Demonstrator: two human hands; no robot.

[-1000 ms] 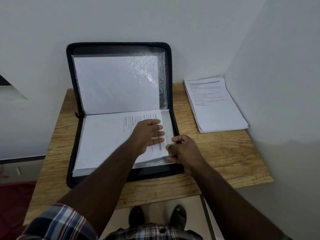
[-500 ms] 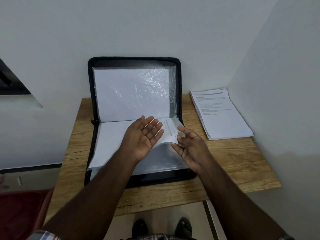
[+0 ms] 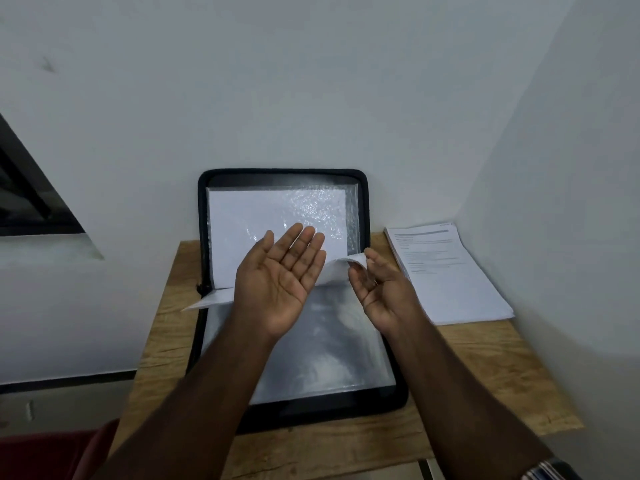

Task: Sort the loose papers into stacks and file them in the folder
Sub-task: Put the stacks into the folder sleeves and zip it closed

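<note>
The wooden surface [image 3: 485,386] sat in a corner of white walls, and on it my black zip folder [image 3: 384,408] stood open, its back half propped upright against the wall and its front half lying flat toward me. The upright half showed a glossy plastic sleeve [image 3: 277,216] with a white sheet inside; the flat half showed another clear sleeve, crinkled and grey under the light. To the right of the folder, just beside its edge, lay the stack of loose papers [image 3: 460,292], squared up near the right wall. Its top page carried a dark heading bar and several lines of small print, too fine for me to read; I could make out no brand or label on the folder either.

I held a sleeved white page [image 3: 334,271] raised above the flat half, curling over between my two hands. My left hand [image 3: 280,275] was spread wide, palm facing me, fingers straight and together, backing the page from the front. My right hand [image 3: 375,285] pinched the page's right corner between thumb and curled fingertips. Both forearms reached in from the bottom edge, converging over the middle of the folder.
</note>
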